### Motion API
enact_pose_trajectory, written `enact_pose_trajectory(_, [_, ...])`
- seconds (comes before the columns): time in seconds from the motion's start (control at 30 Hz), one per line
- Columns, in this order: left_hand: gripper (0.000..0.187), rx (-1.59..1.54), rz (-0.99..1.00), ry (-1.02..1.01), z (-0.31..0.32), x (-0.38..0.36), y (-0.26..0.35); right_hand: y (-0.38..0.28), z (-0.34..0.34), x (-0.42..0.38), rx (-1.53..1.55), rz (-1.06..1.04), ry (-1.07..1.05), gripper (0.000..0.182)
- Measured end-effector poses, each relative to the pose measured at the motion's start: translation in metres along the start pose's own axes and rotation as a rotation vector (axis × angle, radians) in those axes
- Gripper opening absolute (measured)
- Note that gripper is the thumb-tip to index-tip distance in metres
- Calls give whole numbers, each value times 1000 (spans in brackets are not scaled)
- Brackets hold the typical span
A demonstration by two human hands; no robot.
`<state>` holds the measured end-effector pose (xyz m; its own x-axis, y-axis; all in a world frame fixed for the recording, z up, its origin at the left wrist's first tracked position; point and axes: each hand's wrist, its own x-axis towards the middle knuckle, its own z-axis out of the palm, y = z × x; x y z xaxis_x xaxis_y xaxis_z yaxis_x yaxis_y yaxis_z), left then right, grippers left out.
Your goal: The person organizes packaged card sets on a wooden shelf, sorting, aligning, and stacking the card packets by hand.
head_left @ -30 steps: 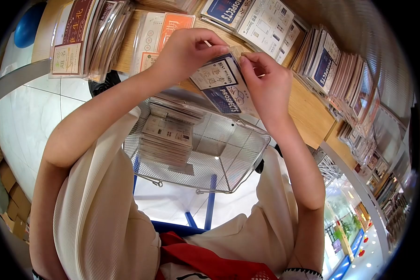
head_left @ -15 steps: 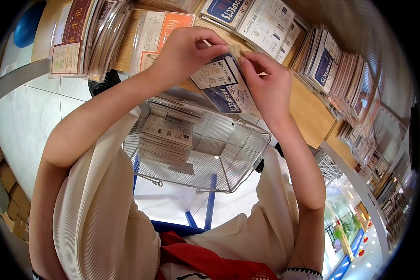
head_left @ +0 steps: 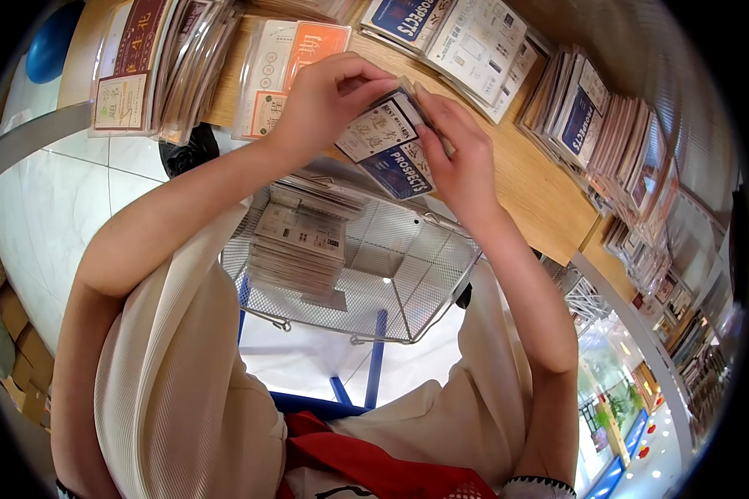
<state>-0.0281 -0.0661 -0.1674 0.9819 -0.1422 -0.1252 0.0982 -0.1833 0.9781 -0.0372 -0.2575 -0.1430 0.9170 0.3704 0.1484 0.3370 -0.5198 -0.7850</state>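
Between my hands is a flat printed packet in a clear sleeve, tilted above the table's near edge. Its cream panel reads "BEST REGARDS" and its blue panel "PROSPECTS". My left hand pinches its upper edge, the fingers curled over the top. On the other side, my right hand grips the upper right edge, with the thumb on the front face. Below the packet, a wire mesh basket sits between my legs. A stack of similar sleeved packets lies in the basket's left part.
An orange and white packet lies on the wooden table behind my left hand. Sleeved packets stand at the left. Blue and white packets lie at the back, with more rows at the right.
My right hand has moved left and closer to my left hand, its thumb now over the packet's front. The packet has shifted slightly left, and less of its right side shows.
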Motion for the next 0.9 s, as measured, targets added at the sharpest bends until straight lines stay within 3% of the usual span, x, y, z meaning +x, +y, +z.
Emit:
enact_pose_trajectory(0.17, [43, 169, 269, 4, 15, -16, -12, 5, 2, 0, 51, 68, 14, 40])
enact_pose_trajectory(0.27, [56, 232, 320, -23, 16, -18, -12, 3, 1, -2, 49, 85, 5, 39])
enact_pose_trajectory(0.53, [56, 212, 307, -12, 16, -20, -17, 10, -18, -33, 104, 278, -67, 34])
enact_pose_trajectory(0.83, [57, 146, 243, -30, 13, -19, -18, 35, -24, -72, 266, 433, 99, 27])
enact_pose_trajectory(0.9, [55, 140, 242, 8, 12, -18, -18, 30, -31, -62, 346, 628, 89, 25])
